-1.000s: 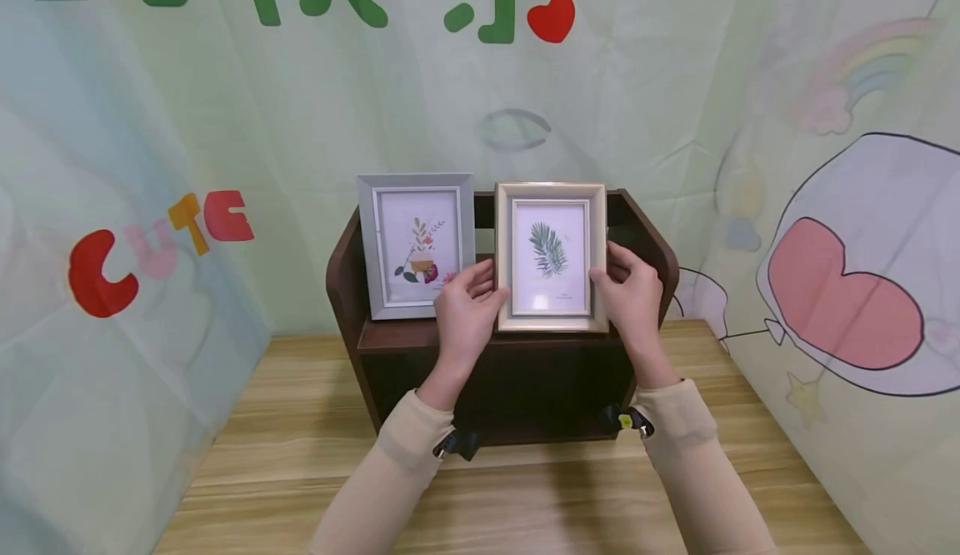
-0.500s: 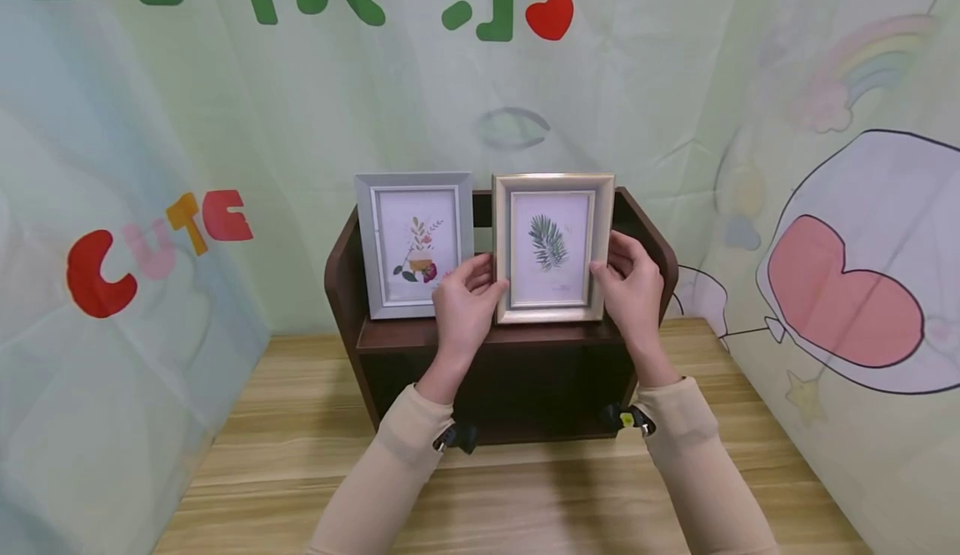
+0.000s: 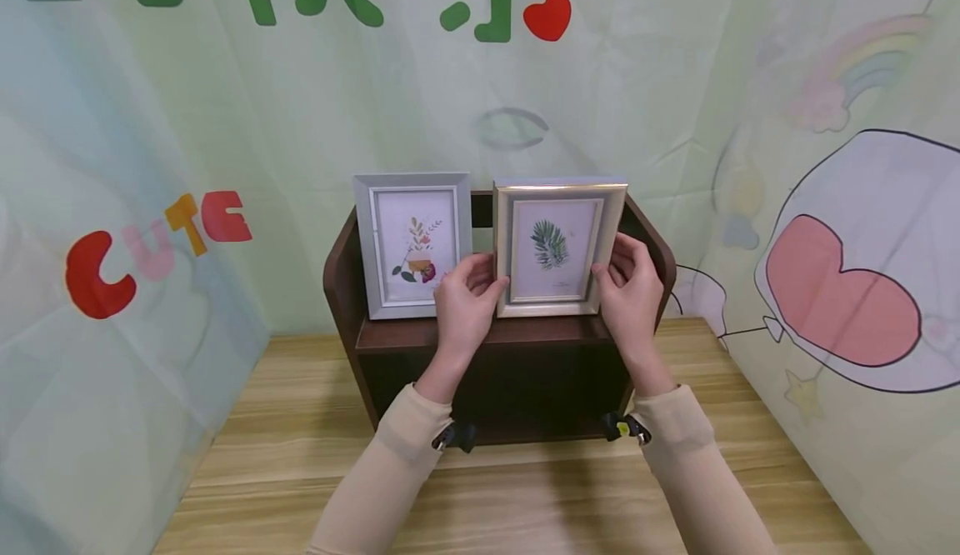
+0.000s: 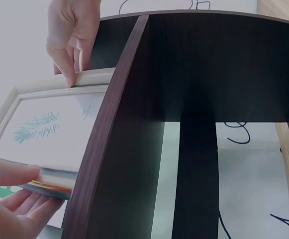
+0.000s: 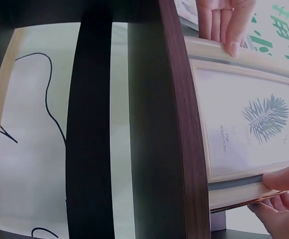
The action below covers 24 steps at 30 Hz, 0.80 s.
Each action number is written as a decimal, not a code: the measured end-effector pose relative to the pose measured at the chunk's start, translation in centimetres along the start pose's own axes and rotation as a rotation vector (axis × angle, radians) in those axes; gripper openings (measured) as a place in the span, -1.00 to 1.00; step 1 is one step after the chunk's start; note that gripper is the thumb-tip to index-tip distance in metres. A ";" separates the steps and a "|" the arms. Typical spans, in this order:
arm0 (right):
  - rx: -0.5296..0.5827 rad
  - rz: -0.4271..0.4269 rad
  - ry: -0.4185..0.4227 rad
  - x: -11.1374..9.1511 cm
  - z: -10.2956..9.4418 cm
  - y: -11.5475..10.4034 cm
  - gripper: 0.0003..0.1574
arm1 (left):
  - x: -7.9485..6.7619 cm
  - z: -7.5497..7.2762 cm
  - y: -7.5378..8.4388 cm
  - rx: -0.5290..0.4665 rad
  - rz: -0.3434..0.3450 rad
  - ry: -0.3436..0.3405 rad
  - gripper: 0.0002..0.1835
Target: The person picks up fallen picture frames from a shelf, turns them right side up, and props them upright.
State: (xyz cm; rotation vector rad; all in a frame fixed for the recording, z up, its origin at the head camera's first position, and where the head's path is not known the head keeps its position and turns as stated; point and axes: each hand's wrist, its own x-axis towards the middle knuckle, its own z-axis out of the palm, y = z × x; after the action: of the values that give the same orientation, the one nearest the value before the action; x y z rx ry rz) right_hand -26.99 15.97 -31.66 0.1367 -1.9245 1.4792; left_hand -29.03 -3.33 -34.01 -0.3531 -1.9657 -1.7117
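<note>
Nearest first, working back to the wall:
Table (image 3: 525, 497): light wood-grain surface; carries the dark shelf unit.
Sleeves (image 3: 390, 463): beige, one on each forearm; a small black clip sits at each cuff.
Shelf unit (image 3: 341, 288): dark brown wood, rounded side walls, open lower compartment; stands at the back of the table.
Left hand (image 3: 465, 305): grips the left edge of the leaf frame, thumb on the front face, fingers curled behind. The left wrist view shows the frame edge pinched between thumb and fingers (image 4: 20, 204).
Right hand (image 3: 630, 288): grips the right edge of the leaf frame the same way, thumb in front, fingers behind. The right wrist view confirms the pinch at the lower frame edge.
Leaf frame (image 3: 555, 247): pale gold moulding around a green leaf print; upright on the upper shelf board, right half, tilted slightly; held between both hands.
Flower frame (image 3: 412, 242): grey moulding around a floral print; upright on the same board, left half, just beside the leaf frame; untouched by either hand.
Backdrop (image 3: 300, 122): pale green cloth with green characters, a red heart, the word "CUTE" and cartoon drawings.
</note>
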 end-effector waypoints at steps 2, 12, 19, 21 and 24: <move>-0.012 -0.014 0.006 -0.5 -0.1 -1.1 -0.48 | -0.1 -0.1 0.0 0.017 0.005 -0.017 -0.66; -0.022 -0.035 0.013 -1.1 -0.3 -1.9 -0.48 | 0.0 -1.2 -0.1 0.119 0.035 -0.132 -0.68; -0.024 -0.046 0.026 -0.5 -0.1 0.2 -0.50 | 0.2 -1.8 0.0 0.145 0.027 -0.199 -0.69; -0.030 -0.046 0.029 -0.2 0.0 1.2 -0.50 | 0.2 -1.8 0.0 0.144 0.027 -0.193 -0.69; -0.038 -0.054 0.035 0.0 0.1 1.9 -0.50 | 0.1 -1.7 0.0 0.136 0.038 -0.175 -0.69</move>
State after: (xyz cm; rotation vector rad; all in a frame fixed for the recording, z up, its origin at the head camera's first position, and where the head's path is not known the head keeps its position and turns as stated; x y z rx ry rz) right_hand -27.90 16.57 -33.21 0.1442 -1.9053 1.4003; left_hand -28.77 -5.03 -33.87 -0.5031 -2.1727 -1.5585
